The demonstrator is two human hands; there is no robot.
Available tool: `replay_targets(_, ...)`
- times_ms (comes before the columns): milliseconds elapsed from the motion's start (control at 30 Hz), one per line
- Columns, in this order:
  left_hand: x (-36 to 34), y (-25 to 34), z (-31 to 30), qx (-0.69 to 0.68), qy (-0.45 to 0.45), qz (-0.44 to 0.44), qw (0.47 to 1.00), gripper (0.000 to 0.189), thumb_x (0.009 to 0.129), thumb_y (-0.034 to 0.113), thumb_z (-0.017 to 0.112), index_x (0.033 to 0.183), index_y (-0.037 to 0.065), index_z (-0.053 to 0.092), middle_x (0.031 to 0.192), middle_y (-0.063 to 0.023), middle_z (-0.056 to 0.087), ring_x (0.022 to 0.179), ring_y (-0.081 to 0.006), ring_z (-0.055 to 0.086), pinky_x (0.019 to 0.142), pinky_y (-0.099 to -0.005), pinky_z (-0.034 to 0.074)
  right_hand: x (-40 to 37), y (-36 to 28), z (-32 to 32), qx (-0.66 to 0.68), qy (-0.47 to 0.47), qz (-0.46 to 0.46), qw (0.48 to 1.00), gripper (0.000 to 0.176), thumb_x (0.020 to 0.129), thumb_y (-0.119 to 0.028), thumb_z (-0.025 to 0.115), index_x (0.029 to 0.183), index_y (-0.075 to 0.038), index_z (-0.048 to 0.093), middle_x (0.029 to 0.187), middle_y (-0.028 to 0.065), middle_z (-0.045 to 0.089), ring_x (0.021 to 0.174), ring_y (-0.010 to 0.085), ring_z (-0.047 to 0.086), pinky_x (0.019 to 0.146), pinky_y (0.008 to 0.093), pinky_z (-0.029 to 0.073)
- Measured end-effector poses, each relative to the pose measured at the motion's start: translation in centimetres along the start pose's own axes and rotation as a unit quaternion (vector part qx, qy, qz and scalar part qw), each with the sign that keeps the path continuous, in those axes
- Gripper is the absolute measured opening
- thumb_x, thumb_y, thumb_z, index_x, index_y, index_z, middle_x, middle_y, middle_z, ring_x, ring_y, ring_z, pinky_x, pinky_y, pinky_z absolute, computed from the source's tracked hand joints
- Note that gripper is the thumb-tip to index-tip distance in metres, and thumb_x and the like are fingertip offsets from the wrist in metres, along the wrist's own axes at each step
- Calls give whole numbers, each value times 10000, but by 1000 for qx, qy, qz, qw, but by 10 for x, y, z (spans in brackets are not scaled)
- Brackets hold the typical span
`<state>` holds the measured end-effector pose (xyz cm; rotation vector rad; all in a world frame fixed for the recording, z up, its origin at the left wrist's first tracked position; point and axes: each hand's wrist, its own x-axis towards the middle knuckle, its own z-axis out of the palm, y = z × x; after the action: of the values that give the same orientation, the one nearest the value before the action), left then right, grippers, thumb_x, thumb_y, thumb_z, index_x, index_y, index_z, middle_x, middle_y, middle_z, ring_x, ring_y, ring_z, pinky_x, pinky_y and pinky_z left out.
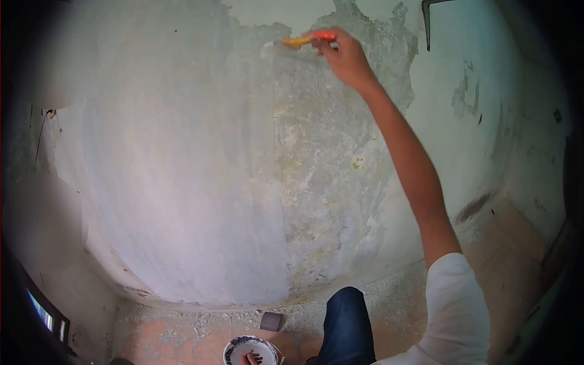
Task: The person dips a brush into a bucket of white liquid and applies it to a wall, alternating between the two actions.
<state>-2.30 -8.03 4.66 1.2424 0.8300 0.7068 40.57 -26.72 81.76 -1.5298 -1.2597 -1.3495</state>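
Note:
My right hand (344, 58) is closed round the handle of a paintbrush (298, 42) with a red and yellow handle. The brush is held sideways, its bristles at the upper part of the wall (201, 152), where wet white paint shows. Left of the brush the wall is smooth and whitish; below and right of it the surface is rough, grey and patchy. At the bottom edge, the fingers of my left hand (250, 359) show over a white bucket (230, 351); whether they grip anything is unclear.
Plaster flakes lie on the floor (164, 340) along the wall's foot. A dark grey square piece (271, 321) rests there near the bucket. A dark metal bracket (427, 27) juts from the upper right wall. My bent knee (348, 322) is close to the wall.

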Motion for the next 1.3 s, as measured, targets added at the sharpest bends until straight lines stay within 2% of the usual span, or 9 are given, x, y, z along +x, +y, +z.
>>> replay_targets(433,-2,-9,37,-106,-109,-57,987,242,1111,254,603,1153,22,657,942,-40,650,807,-164,611,711,-328,523,53,18,23,-146,-39,-196,969,200,1003,-74,694,1182,-57,783,1059,139,788,889,283,744,812,379,574)
replay_targets(500,-8,-1,43,-136,-124,-13,983,203,1107,255,604,1111,58,650,839,-20,618,670,-144,562,576,-316,481,40,11,18,-152,-106,-160,970,186,1003,-84,701,1165,-48,786,1019,145,787,843,274,730,782,379,564)
replay_targets(700,-5,-32,32,-124,-110,-114,980,269,1099,319,611,1129,59,672,855,-48,677,690,-172,630,568,-322,505,74,3,15,-133,-84,-65,985,187,1017,-125,710,1166,-43,788,986,144,792,797,240,691,739,371,537)
replay_targets(767,19,-78,15,-122,-191,-176,958,215,1112,276,644,1294,164,666,1076,37,674,974,-126,648,882,-407,597,76,-6,10,-151,-113,-60,980,190,1015,-123,711,1169,-42,787,988,148,793,809,242,703,744,370,543)
replay_targets(800,19,-79,16,-116,-193,-149,963,173,1129,221,599,1222,106,690,971,-2,691,817,-109,638,654,-272,574,78,-10,9,-166,-148,-58,973,192,1014,-121,712,1171,-40,787,990,153,793,821,244,715,749,369,549)
replay_targets(967,11,-95,23,47,-209,-51,976,410,1141,380,571,1166,-4,712,1050,-90,718,948,-194,672,851,-359,560,82,7,12,-123,-92,-100,983,203,992,-87,707,1175,-38,781,1034,165,793,899,279,752,820,395,578)
replay_targets(1067,6,-69,40,-29,-187,-85,978,341,1089,359,620,1160,33,692,918,-89,716,747,-217,667,634,-355,544,29,9,22,-125,-136,-92,978,180,977,-89,706,1131,-29,778,1059,171,786,954,337,752,861,424,584)
replay_targets(1167,5,-45,51,-40,-156,-76,984,403,1082,391,624,1196,14,707,978,-124,732,820,-255,687,719,-392,564,-76,-20,29,-82,-248,27,965,153,962,-58,675,1076,-21,770,1065,180,773,993,393,737,896,452,578)
replay_targets(1300,12,-42,63,-111,-138,-76,981,416,1071,402,642,1240,27,706,1005,-128,729,861,-258,690,754,-423,566,-98,-12,36,-61,-281,-14,958,164,962,-29,647,1073,-20,767,1047,192,771,985,373,743,888,454,577)
